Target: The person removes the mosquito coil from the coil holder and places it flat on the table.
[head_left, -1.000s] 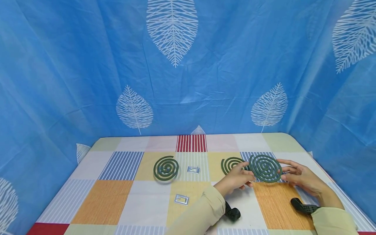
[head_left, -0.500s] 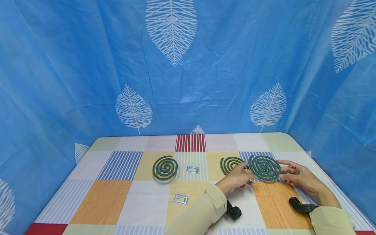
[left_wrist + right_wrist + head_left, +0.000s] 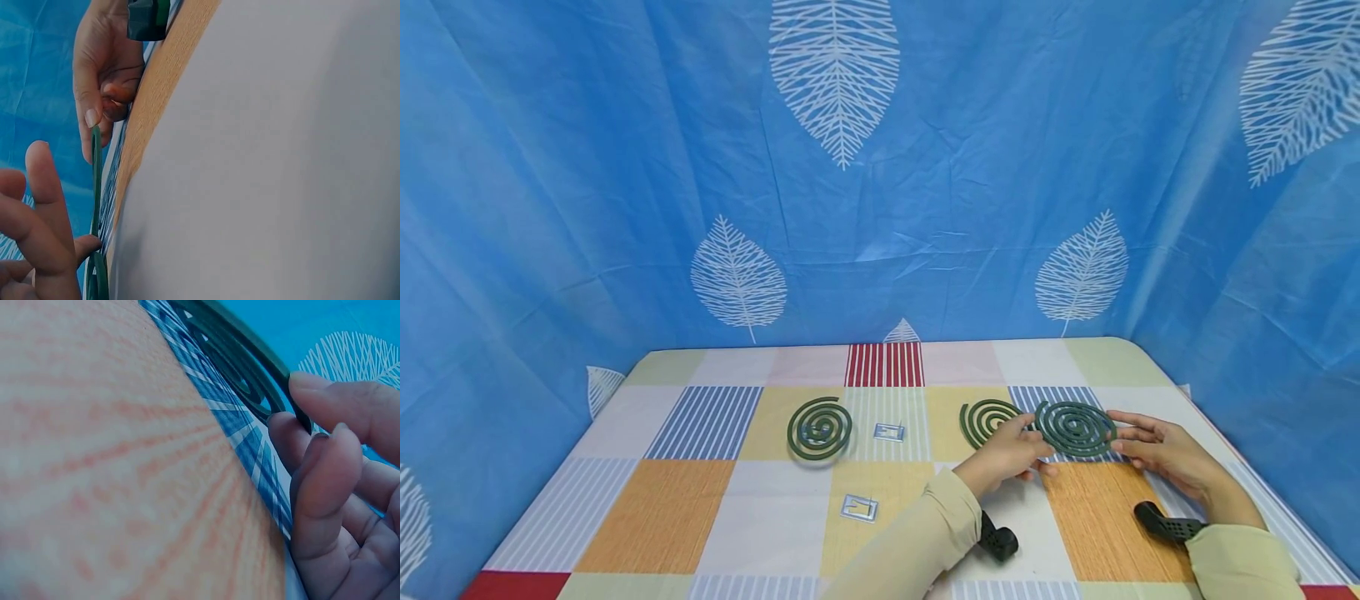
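A green spiral mosquito coil spans the gap between my hands, low over the blue-striped cloth patch; whether it touches the cloth is unclear. My right hand pinches its right edge between thumb and fingers, as the right wrist view also shows on the coil's rim. At the opposite edge, my left hand holds it with its fingertips, the lower fingers spread; the exact grip is partly hidden. A second mosquito coil lies just left of it, partly covered by my left hand.
At left, another mosquito coil sits slightly raised over a metal coil stand, casting a shadow. Two more metal stands, one farther back and one nearer, lie on the checked tablecloth. A blue curtain surrounds the table.
The held coil has come down and tipped flatter, from facing me to nearly level. Both hands keep to its two edges. The other coils and stands stay put.
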### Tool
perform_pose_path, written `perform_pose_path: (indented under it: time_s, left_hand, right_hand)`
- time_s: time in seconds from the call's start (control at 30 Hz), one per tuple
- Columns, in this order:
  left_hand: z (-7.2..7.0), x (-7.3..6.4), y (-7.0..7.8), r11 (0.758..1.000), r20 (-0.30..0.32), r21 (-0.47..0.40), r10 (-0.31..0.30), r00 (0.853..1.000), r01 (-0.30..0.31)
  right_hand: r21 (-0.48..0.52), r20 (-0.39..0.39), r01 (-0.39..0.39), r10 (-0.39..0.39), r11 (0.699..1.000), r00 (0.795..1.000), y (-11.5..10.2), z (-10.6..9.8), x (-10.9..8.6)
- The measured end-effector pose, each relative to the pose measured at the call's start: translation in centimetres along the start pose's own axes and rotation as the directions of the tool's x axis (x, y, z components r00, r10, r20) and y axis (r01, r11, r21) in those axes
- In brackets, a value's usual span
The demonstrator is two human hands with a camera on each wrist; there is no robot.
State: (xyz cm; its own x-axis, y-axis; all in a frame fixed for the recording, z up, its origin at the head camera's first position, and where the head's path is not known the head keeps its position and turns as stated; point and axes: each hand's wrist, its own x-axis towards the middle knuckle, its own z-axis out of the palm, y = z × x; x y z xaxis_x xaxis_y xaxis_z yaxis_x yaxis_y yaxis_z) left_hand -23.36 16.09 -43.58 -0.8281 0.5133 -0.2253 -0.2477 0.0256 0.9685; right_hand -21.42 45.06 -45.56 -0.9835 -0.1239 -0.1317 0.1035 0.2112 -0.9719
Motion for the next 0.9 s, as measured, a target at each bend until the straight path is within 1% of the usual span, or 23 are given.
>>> perform_pose_path:
  time_s: [0.1, 0.2, 0.3, 0.4, 0.47, 0.6, 0.67, 0.77, 0.87, 0.9]
  left_hand:
    - [-0.1, 0.0, 0.0, 1.000, 0.006, 0.000, 0.000, 1.000, 0.000]
    - [-0.2, -0.1, 0.1, 1.000, 0.008, 0.014, 0.002, 1.000, -0.002]
    - [-0.3, -0.2, 0.1, 0.999, 0.005, 0.031, 0.013, 1.000, -0.014]
    - [-0.3, -0.4, 0.3, 0.997, -0.001, 0.062, 0.034, 0.999, -0.034]
    - [-0.3, -0.5, 0.4, 0.995, -0.009, 0.088, 0.047, 0.999, -0.046]
    - [-0.3, -0.9, 0.7, 0.986, -0.018, 0.150, 0.072, 0.997, -0.068]
    - [-0.3, -1.1, 0.8, 0.982, -0.006, 0.168, 0.089, 0.996, -0.087]
    - [-0.5, -1.5, 1.0, 0.972, 0.013, 0.203, 0.121, 0.993, -0.121]
    - [-0.5, -1.9, 1.3, 0.956, 0.022, 0.260, 0.137, 0.990, -0.138]
    - [-0.5, -2.0, 1.4, 0.951, 0.021, 0.277, 0.138, 0.990, -0.138]
  right_hand:
    - [0.016, 0.004, 0.000, 0.000, 1.000, 1.000, 0.0, 0.0, 0.0]
    - [-0.014, -0.001, 0.000, 0.000, 1.000, 1.000, 0.0, 0.0, 0.0]
    - [-0.104, -0.026, -0.012, 0.009, 0.994, 1.000, -0.3, 0.2, 0.0]
    - [-0.225, -0.036, -0.026, 0.018, 0.974, 0.999, -0.9, 0.3, 0.1]
    - [-0.279, -0.034, -0.036, 0.028, 0.960, 0.999, -1.3, 0.4, 0.1]
    - [-0.331, -0.006, -0.027, 0.027, 0.943, 1.000, -2.0, 0.6, 0.1]
    - [-0.352, -0.006, -0.023, 0.023, 0.936, 1.000, -2.2, 0.7, 0.0]
    - [-0.387, -0.035, -0.021, 0.009, 0.922, 0.999, -2.6, 1.0, 0.0]
    - [-0.409, -0.081, -0.031, -0.003, 0.912, 0.997, -3.0, 1.1, 0.0]
    - [-0.417, -0.084, -0.023, -0.013, 0.909, 0.996, -3.2, 1.2, 0.0]
